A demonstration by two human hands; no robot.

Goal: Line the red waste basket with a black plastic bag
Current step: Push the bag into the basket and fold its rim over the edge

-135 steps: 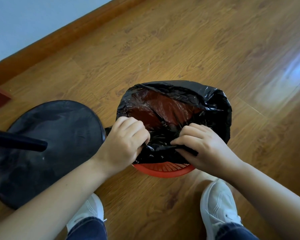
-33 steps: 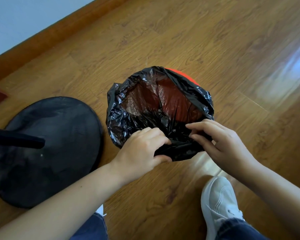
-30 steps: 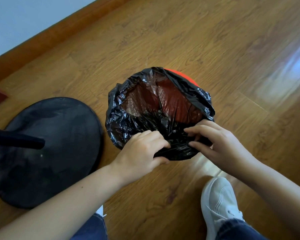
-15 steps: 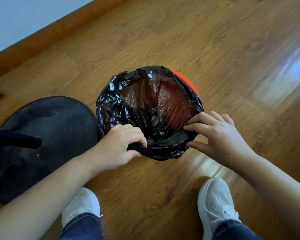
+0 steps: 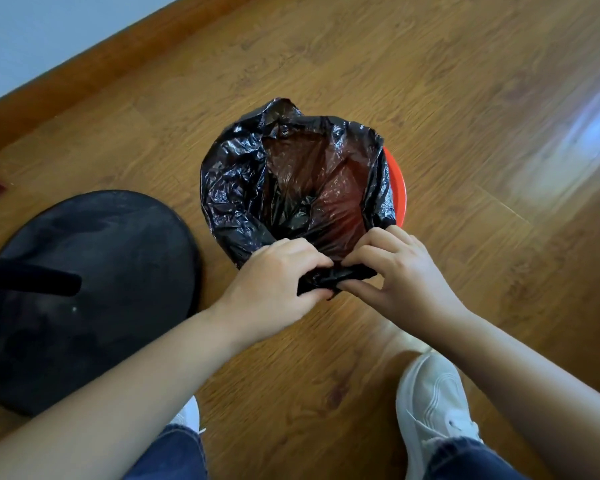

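Observation:
The red waste basket (image 5: 396, 184) stands on the wooden floor, with only a strip of its rim showing at the right. A black plastic bag (image 5: 232, 195) sits inside it, mouth open, folded over the left and near sides; red shows through the thin film inside. My left hand (image 5: 274, 289) and my right hand (image 5: 392, 271) meet at the near rim, both pinching a bunched fold of the bag's edge between them.
A black round stand base (image 5: 94, 271) with a dark pole (image 5: 28, 280) lies just left of the basket. A wooden skirting board and pale wall (image 5: 49, 32) run along the upper left. My two white shoes (image 5: 433, 403) stand on the floor near me.
My hands have come together at the near rim and bunched the bag's edge into a tight fold. The far edge of the bag has lifted, and more red rim shows at the right.

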